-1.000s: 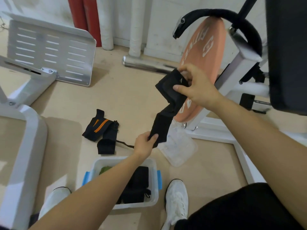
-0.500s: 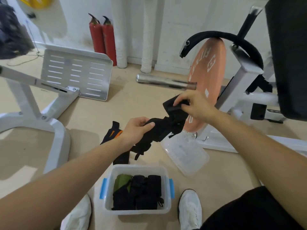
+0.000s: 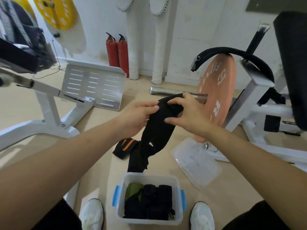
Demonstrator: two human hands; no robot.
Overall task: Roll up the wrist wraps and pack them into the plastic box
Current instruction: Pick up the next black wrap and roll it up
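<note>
between both hands, held up off floor [image 3: 146, 83]: black wrist wrap [image 3: 159, 130], upper end bunched. left hand [image 3: 137, 117] pinches upper edge, thumb on top, fingers curled beneath. right hand [image 3: 187, 117] grasps same end from opposite side, thumb and fingertips pressed into fabric. loose tail hangs twisted below grip. plastic box [image 3: 149, 175] straight below grip, open, holding rolled black wraps [image 3: 156, 203] and green one [image 3: 132, 190]. orange-striped wrap [image 3: 126, 145] on floor below left hand; clear lid [image 3: 196, 163] on floor below right hand.
</note>
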